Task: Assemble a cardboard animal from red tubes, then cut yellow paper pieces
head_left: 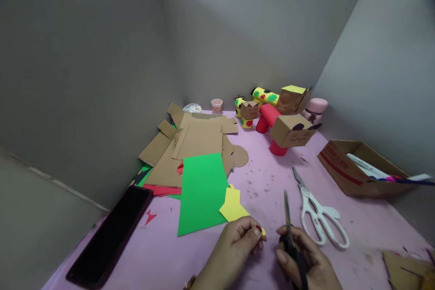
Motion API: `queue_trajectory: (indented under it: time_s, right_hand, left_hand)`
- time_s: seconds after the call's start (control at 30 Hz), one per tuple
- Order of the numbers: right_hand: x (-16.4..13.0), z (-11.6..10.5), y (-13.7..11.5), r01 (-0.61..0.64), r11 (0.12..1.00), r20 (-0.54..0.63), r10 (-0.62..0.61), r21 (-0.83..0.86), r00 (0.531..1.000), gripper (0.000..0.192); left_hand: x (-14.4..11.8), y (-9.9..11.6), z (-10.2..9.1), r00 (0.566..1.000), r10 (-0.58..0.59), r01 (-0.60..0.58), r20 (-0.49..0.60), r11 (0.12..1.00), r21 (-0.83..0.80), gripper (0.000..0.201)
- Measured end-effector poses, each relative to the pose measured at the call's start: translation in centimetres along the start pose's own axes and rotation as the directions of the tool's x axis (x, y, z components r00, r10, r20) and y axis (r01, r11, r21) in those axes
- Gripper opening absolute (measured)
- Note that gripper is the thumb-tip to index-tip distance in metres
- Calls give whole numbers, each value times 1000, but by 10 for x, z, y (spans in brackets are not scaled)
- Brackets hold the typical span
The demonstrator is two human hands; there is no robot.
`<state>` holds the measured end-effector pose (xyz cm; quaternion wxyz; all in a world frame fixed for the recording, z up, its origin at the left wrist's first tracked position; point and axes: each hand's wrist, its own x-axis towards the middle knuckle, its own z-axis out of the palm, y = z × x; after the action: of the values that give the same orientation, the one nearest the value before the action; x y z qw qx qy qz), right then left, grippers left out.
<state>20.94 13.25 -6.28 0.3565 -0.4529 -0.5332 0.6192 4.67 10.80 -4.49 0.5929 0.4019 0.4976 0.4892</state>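
My left hand (pixel 239 240) is closed in a pinch, with a small scrap of yellow paper (pixel 263 232) showing at the fingertips. A dark red spot shows at the thumb tip. Black-handled scissors (pixel 287 210) are gripped in my right hand (pixel 307 253), blades pointing up and away from me. Just beyond my left hand lies a cut piece of yellow paper (pixel 233 205), partly over a green sheet (pixel 204 195). White-handled scissors (pixel 317 217) rest on the table to the right of my right hand.
Flat cardboard pieces (pixel 200 138) lie beyond the green sheet. A black phone (pixel 112 235) is at left. Cardboard-headed animal figures (pixel 292 130) stand at the back, near a paper cup (pixel 216 106). An open box of pens (pixel 346 176) sits at right. Grey partitions enclose the table.
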Motion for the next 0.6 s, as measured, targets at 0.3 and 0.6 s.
queue_trajectory:
  time_s: [0.3,0.6]
  right_hand:
    - [-6,8,-18,155,984,-146,-141,91,979,30]
    - [7,-16,-21,64,996,93,-70,69,993,31]
  left_hand:
    - [-8,-7,23,1000,-5,2,26,993,118,42]
    - [-5,0,19,999,-23,21,32,998,57,35]
